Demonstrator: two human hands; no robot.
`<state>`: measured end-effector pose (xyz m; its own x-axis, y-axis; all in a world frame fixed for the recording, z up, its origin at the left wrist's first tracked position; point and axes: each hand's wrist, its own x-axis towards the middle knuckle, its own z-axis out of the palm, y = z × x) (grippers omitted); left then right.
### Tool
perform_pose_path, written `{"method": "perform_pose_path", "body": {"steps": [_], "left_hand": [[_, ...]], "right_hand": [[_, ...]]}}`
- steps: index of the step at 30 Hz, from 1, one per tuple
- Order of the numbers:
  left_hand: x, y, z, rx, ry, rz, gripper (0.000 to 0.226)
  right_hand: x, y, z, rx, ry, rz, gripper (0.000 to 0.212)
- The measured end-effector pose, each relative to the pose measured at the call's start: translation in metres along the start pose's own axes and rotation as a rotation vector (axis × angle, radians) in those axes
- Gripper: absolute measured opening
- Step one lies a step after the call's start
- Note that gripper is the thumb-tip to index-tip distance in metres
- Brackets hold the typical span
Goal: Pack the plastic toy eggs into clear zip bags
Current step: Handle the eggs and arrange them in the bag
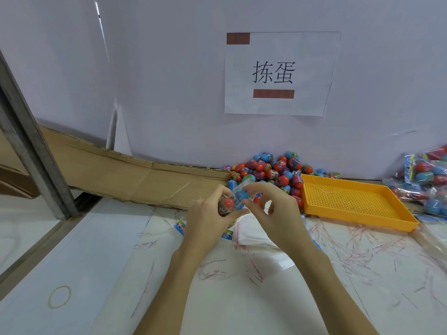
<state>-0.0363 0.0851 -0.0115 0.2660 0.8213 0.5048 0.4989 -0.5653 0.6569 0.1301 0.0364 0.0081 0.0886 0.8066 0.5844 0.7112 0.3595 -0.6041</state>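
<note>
My left hand (208,218) grips a clear zip bag (233,200) with a red egg and a blue egg inside, held above the table's middle. My right hand (273,209) pinches the bag's top edge with thumb and fingers. A pile of red and blue toy eggs (273,171) lies against the back wall just behind my hands. A stack of flat clear zip bags (251,238) rests on the table under my right hand.
An orange perforated tray (350,201) sits right of the egg pile. Filled bags (430,182) are heaped at the far right. Cardboard (121,175) lines the back left, beside a metal post (31,151). A rubber band (59,296) lies front left. Thin plastic strips litter the table.
</note>
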Motion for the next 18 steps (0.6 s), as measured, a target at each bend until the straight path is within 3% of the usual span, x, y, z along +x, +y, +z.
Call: {"method": "perform_pose_path", "body": {"steps": [12,18], "left_hand": [[0.0001,0.0019,-0.0008,-0.095,-0.045,0.024,0.071],[0.0023,0.002,-0.0015,-0.305,-0.074,-0.105,0.044]], "right_hand": [[0.0016,-0.0032,-0.0076,0.051,-0.145,-0.026,0.029],[-0.0005,-0.0002,-0.0082,0.005,-0.189,-0.053,0.03]]}}
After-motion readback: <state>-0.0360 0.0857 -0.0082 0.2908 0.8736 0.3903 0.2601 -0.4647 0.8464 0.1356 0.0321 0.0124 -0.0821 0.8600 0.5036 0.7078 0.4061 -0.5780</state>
